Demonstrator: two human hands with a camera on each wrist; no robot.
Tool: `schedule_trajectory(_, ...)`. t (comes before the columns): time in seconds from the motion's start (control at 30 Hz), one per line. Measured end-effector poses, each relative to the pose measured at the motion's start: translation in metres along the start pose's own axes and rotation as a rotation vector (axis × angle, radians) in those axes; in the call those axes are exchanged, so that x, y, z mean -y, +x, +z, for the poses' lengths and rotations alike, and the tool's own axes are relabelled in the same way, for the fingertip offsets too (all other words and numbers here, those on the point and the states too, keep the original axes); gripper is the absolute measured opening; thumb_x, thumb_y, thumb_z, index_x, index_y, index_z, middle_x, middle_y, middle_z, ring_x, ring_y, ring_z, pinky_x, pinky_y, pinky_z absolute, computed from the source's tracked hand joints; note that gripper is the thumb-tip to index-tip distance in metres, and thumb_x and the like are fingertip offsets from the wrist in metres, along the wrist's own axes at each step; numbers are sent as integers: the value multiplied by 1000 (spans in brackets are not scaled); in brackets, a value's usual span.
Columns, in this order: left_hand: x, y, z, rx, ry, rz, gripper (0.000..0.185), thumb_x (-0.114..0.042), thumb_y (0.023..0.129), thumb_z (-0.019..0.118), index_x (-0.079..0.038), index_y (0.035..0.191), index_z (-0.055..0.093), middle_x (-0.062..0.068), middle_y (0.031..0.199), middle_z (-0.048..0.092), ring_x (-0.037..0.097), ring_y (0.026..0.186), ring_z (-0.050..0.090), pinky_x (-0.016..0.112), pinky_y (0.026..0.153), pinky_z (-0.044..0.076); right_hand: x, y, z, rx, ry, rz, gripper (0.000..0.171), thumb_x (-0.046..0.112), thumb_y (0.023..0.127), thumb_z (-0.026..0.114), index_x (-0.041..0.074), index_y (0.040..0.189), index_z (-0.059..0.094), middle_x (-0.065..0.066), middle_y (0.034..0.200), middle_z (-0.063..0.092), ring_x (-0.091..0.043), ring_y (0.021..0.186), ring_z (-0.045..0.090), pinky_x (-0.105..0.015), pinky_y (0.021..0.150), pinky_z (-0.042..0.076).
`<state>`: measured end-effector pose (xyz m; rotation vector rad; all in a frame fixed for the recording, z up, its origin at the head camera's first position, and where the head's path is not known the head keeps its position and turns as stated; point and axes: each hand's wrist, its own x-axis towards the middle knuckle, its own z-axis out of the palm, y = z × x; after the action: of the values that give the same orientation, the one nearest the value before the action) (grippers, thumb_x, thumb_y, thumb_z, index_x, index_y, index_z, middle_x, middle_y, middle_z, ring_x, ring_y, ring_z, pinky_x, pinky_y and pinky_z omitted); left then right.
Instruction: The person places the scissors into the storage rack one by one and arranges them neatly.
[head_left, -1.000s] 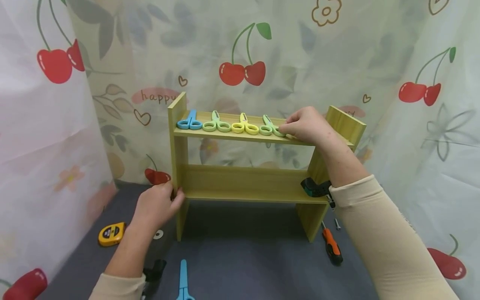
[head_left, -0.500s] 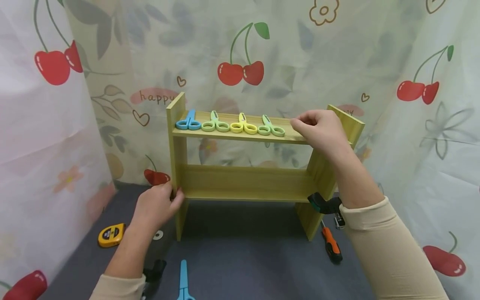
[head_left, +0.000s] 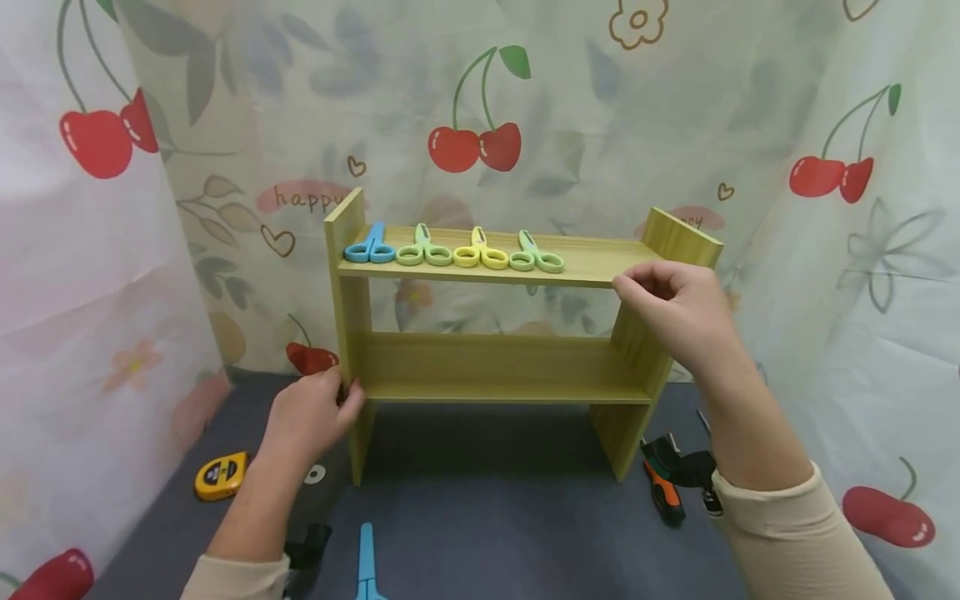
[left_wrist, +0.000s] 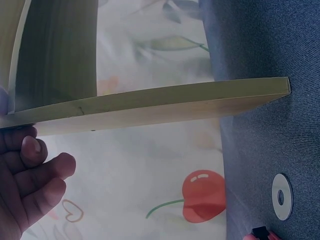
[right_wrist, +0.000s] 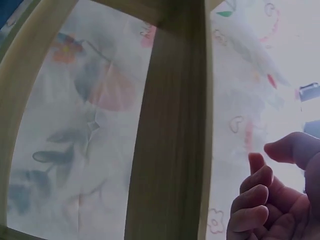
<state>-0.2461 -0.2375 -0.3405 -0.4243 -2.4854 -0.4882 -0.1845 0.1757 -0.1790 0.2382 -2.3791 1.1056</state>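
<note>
A two-tier wooden shelf (head_left: pixel 495 392) stands upright. On its upper board lie blue scissors (head_left: pixel 371 246), light green scissors (head_left: pixel 423 250), yellow scissors (head_left: pixel 480 252) and another light green pair of scissors (head_left: pixel 536 257), handles to the front. My left hand (head_left: pixel 311 417) grips the shelf's left side panel (left_wrist: pixel 165 97), thumb on the inner side and fingers outside. In front of the upper board's right part is my right hand (head_left: pixel 686 312), holding nothing. Its fingers (right_wrist: pixel 250 202) are loosely curled, and the thumb stands apart from the fingertips in the right wrist view.
Left of the shelf lie a yellow tape measure (head_left: pixel 222 476) and a white washer (head_left: pixel 315 474). A blue blade-shaped piece (head_left: pixel 367 558) lies at the front of the dark table (head_left: pixel 495 508). An orange-and-black screwdriver (head_left: pixel 666 498) is at the right. Cherry-print curtains (head_left: pixel 480 92) surround everything.
My right hand has left the rightmost green scissors, moving right and down toward me. The scissors stay on the upper board. My left hand keeps its place on the side panel.
</note>
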Motion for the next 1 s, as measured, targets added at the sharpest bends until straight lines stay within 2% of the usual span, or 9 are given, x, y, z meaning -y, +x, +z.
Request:
schedule_trajectory(0.27, 0, -1, 1, -13, 3, 5, 32, -23, 98, 57, -12, 70, 47, -1, 56, 38, 16, 47, 38, 34, 48, 31, -13, -39, -9, 3, 7, 6, 28, 34, 99, 68, 7, 106, 74, -3, 84, 63, -18, 73, 53, -27, 61, 45)
schedule_trajectory(0.47, -1, 0, 1, 6, 4, -9, 32, -25, 99, 56, -11, 71, 48, 0, 56, 39, 16, 47, 39, 34, 48, 31, -23, -68, -12, 20, 57, -33, 18, 21, 99, 69, 4, 105, 72, -5, 73, 58, -20, 61, 51, -30, 53, 43)
schedule_trajectory(0.63, -1, 0, 1, 3, 0, -7, 32, -24, 99, 56, -11, 71, 48, 0, 56, 39, 16, 47, 38, 34, 48, 31, -26, -89, -12, 74, 87, -67, 13, 15, 100, 68, 5, 107, 72, -5, 79, 62, -20, 63, 54, -30, 55, 45)
schedule_trajectory(0.77, -2, -1, 0, 1, 1, -8, 32, -24, 98, 56, -11, 70, 48, 0, 56, 39, 16, 47, 38, 34, 48, 31, -27, -104, -5, 120, 127, -73, 11, 13, 100, 66, 6, 108, 71, -5, 87, 65, -21, 67, 57, -30, 59, 48)
schedule_trajectory(1.0, -1, -2, -1, 13, 0, -17, 31, -24, 99, 55, -12, 72, 48, 0, 57, 39, 17, 47, 38, 35, 49, 31, -23, -118, 24, 99, 185, -84, 6, 11, 97, 70, 11, 102, 73, -3, 86, 66, -18, 64, 58, -30, 56, 48)
